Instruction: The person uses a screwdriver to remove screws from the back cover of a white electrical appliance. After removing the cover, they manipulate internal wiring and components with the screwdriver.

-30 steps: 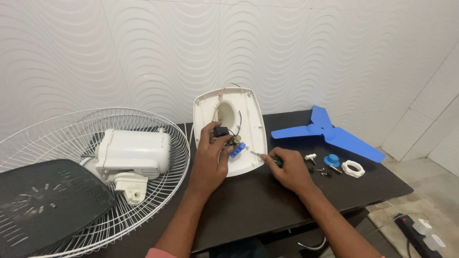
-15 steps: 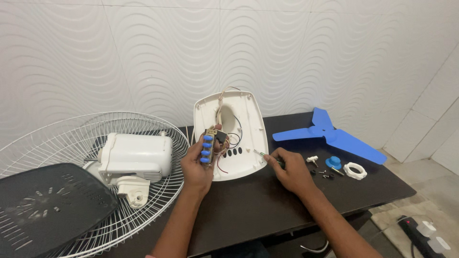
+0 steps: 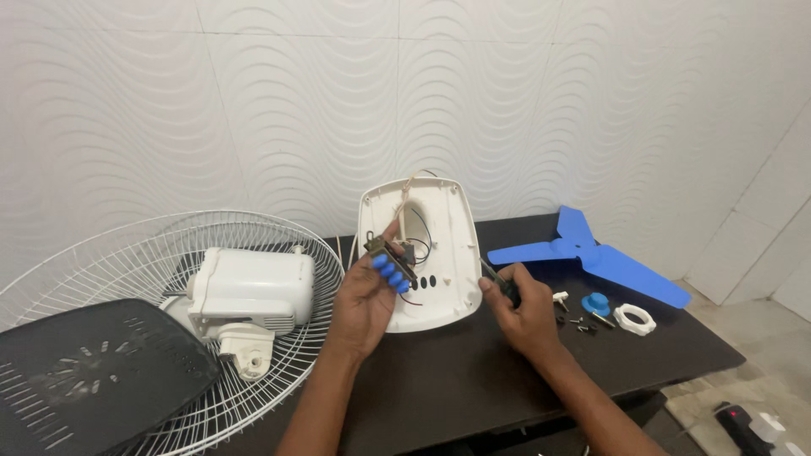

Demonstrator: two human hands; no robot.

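Left hand (image 3: 365,300): raised over the dark table (image 3: 473,380), fingers closed around a switch block with four blue push-buttons (image 3: 390,263), held tilted just in front of the white fan base cover (image 3: 431,253). Thin wires run from the block into the cover's hollow.

Right hand (image 3: 522,311): fingers pressed together around a dark-handled screwdriver (image 3: 498,281), its shaft pointing up and left toward the cover's right rim.

White fan base cover: lies inside-up on the table between the two hands, with a row of button openings near its lower edge.

White motor housing (image 3: 249,291): rests on the white wire fan guard (image 3: 110,279), left of the left hand. A dark perforated panel (image 3: 84,376) lies over the guard's near side.

Blue three-blade fan propeller (image 3: 591,253): flat on the table's far right, well apart from the hands.

Small parts: a blue cap (image 3: 596,304), a white ring nut (image 3: 634,319) and loose screws (image 3: 583,323) lie just right of the right hand.

Power strip (image 3: 748,422): on the floor, lower right.
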